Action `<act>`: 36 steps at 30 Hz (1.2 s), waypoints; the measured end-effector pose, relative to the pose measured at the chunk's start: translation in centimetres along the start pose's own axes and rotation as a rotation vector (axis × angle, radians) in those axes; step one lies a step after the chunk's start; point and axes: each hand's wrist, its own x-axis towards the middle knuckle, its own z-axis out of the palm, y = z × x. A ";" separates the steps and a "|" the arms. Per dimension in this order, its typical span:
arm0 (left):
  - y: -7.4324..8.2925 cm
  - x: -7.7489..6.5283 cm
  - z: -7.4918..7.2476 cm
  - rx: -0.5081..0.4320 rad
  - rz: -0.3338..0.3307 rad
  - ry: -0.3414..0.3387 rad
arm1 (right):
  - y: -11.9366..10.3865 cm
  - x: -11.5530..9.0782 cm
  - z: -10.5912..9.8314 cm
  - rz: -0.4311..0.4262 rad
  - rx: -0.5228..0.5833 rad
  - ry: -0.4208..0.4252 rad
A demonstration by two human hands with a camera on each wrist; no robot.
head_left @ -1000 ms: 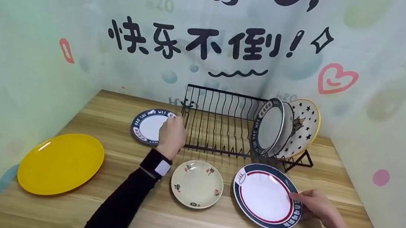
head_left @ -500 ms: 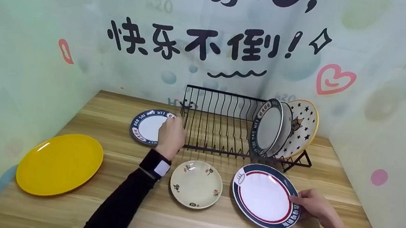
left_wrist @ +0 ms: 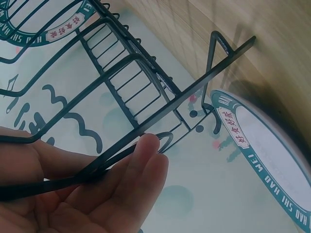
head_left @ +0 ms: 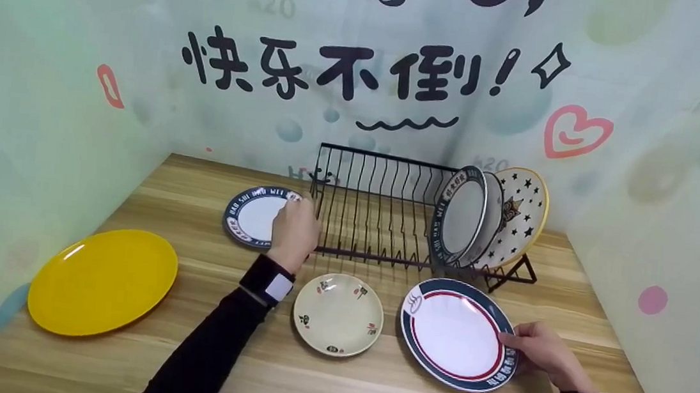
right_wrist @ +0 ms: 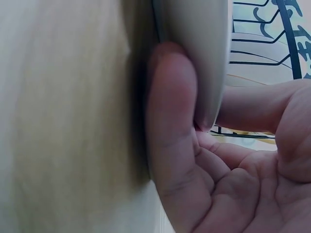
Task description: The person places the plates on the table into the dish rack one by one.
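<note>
My left hand [head_left: 295, 233] grips the left end of the black wire dish rack [head_left: 376, 258]. In the left wrist view its fingers [left_wrist: 146, 165] curl round the rack's end bars. At front right my right hand [head_left: 550, 354] pinches the right rim of a white plate [head_left: 455, 335] with a dark blue border and red ring. The thumb lies on top of that rim, and the right wrist view shows fingers [right_wrist: 172, 107] under the plate's pale underside [right_wrist: 199, 48]. Three plates stand in the rack's right end: a blue-rimmed one [head_left: 460, 217], a pale one partly hidden, and a star-patterned one [head_left: 525, 207].
A small cream plate [head_left: 338, 314] lies in front of the rack. Left of the rack is a blue-rimmed white plate [head_left: 255, 216], partly behind my left hand. A yellow oval plate [head_left: 104, 282] lies at far left. Printed cloth walls [head_left: 266, 131] enclose the wooden table.
Both hands keep their grips on the rack and the plate. Only the head view shifts slightly; the plates stay where they were.
</note>
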 end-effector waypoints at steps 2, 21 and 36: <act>0.0 0.0 0.1 0.000 0.003 0.003 | 0.0 0.0 -0.1 0.002 0.002 -0.003; -0.3 -0.2 0.3 0.005 0.036 0.036 | 0.5 0.0 0.1 -0.046 0.043 -0.047; -0.2 0.0 0.0 0.025 0.030 0.041 | -0.3 -0.2 -0.1 -0.105 0.077 -0.107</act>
